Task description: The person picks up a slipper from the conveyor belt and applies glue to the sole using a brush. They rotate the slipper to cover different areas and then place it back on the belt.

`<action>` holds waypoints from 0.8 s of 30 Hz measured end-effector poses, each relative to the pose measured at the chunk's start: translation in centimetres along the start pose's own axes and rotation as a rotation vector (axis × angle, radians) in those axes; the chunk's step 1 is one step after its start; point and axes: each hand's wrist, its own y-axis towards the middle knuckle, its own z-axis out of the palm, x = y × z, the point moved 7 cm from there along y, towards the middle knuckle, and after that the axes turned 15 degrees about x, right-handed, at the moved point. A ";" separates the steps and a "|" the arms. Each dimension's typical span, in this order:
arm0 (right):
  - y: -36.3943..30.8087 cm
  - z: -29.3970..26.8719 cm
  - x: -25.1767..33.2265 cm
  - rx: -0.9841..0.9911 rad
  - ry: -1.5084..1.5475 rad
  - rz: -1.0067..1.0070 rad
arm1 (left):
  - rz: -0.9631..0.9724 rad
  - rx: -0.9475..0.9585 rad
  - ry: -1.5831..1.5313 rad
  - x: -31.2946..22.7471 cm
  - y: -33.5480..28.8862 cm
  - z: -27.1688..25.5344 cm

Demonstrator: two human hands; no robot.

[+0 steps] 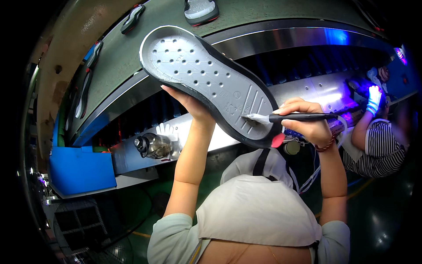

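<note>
My left hand (189, 102) grips a shoe sole (211, 81) by its side edge, the thumb near the rim and the other fingers hidden beneath. Its grey inner face is turned up, with a dotted heel part, a black sidewall and a red toe tip. Between the fingers and thumb of my right hand (305, 119) is a brush (303, 117) with a black handle. The brush's pale bristles (258, 118) touch the grooved forefoot area of the sole. A thin pale tube runs from the handle's back end.
Beyond the sole curves a green conveyor belt (246, 13) carrying more soles (201, 10). A dark bottle (154, 146) and a white glove (165, 129) lie on the metal ledge, near a blue box (81, 169). At right, a co-worker's gloved hand (373, 97) is lit blue.
</note>
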 end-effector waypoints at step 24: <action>-1.1 6.2 -1.8 0.003 0.405 0.035 | -0.185 0.116 -0.510 3.5 -7.0 2.5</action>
